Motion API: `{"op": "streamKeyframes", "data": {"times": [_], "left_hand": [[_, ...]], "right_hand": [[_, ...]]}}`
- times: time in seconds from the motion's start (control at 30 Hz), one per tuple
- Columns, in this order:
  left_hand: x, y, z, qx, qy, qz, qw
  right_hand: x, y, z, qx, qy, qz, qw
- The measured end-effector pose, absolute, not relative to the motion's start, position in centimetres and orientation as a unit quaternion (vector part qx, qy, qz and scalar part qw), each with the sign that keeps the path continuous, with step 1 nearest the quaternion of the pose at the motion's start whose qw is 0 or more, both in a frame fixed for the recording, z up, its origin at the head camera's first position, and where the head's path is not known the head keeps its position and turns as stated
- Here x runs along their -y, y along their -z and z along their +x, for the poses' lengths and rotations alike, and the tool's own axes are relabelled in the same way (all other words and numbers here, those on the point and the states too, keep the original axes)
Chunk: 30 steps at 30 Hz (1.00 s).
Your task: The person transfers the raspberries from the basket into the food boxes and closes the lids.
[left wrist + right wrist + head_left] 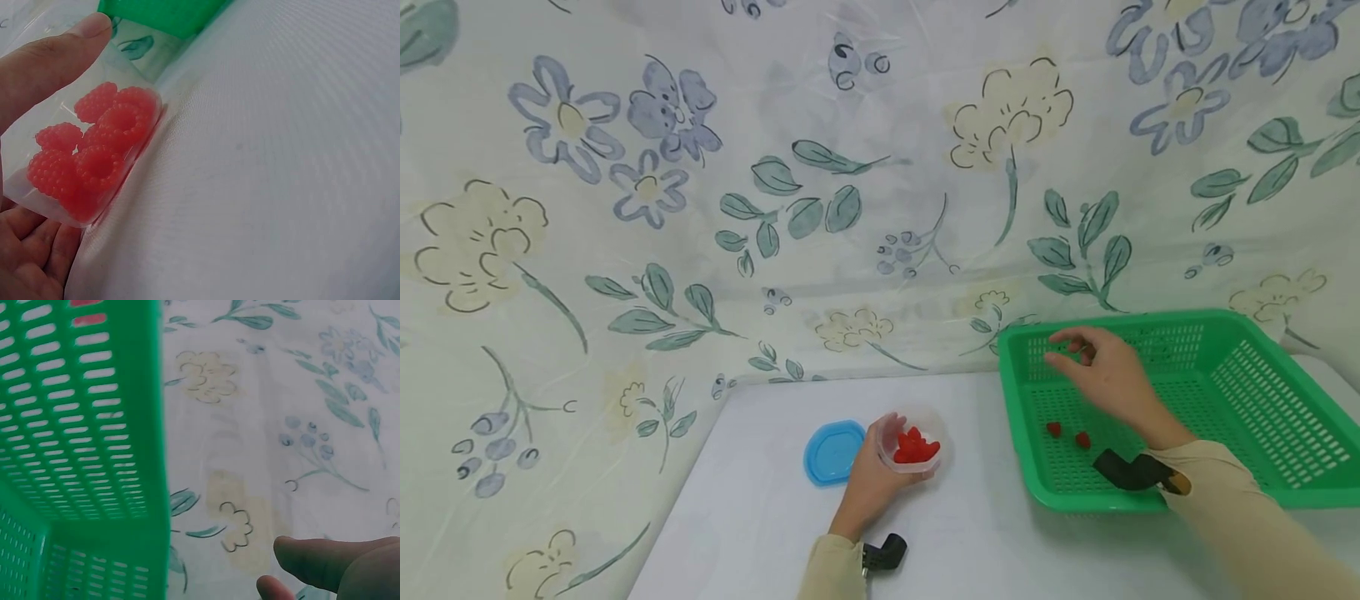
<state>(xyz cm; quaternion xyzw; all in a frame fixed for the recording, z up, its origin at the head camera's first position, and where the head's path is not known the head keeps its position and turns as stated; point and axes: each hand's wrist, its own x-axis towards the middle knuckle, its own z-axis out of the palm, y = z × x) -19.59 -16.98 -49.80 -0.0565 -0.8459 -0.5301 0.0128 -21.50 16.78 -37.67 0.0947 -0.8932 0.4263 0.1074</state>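
Observation:
My left hand (874, 475) grips a small clear plastic tub (37, 209) at the middle of the white table, thumb on one side and fingers around the other. Inside the tub lies a heap of red raspberries (103, 147). Over the left part of a green basket (1028, 467) hovers my right hand (1108, 375), its fingers loosely bent with nothing between them. Two raspberries (1082, 440) lie on the basket floor, below that hand. In the right wrist view, thumb and a fingertip (272, 587) show just beyond the basket's edge.
A blue lid (831, 454) lies flat on the white table (737, 508), left of the tub. Behind the table hangs a flower-patterned cloth (887, 167). The basket's slotted walls rise at the right side of the table.

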Motion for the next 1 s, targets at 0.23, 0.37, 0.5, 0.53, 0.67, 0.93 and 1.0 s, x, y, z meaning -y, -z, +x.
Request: {"op": "streamKeyframes", "data": {"times": [0.23, 0.37, 0.5, 0.53, 0.67, 0.93, 1.0], "left_hand": [[17.0, 49.7, -19.5, 0.843, 0.535, -0.061, 0.012], [17.0, 49.7, -19.5, 0.843, 0.534, -0.061, 0.013], [17.0, 49.7, -19.5, 0.845, 0.532, -0.059, 0.013], [17.0, 49.7, -19.6, 0.844, 0.532, -0.059, 0.013], [17.0, 49.8, -19.6, 0.843, 0.534, -0.061, 0.012], [17.1, 49.8, -19.7, 0.842, 0.535, -0.064, 0.013], [17.0, 49.8, -19.7, 0.844, 0.533, -0.063, 0.014]], "right_hand": [[-17.8, 38.2, -22.3, 0.902, -0.408, 0.108, 0.093], [-18.2, 38.4, -22.8, 0.905, -0.401, 0.114, 0.081], [-18.6, 38.7, -23.3, 0.908, -0.398, 0.116, 0.061], [-18.7, 38.8, -23.4, 0.908, -0.400, 0.116, 0.054], [-19.1, 39.2, -24.0, 0.900, -0.418, 0.121, 0.014], [-19.5, 40.0, -25.1, 0.883, -0.444, 0.130, -0.081], [-19.7, 40.1, -25.3, 0.879, -0.447, 0.132, -0.101]]}}
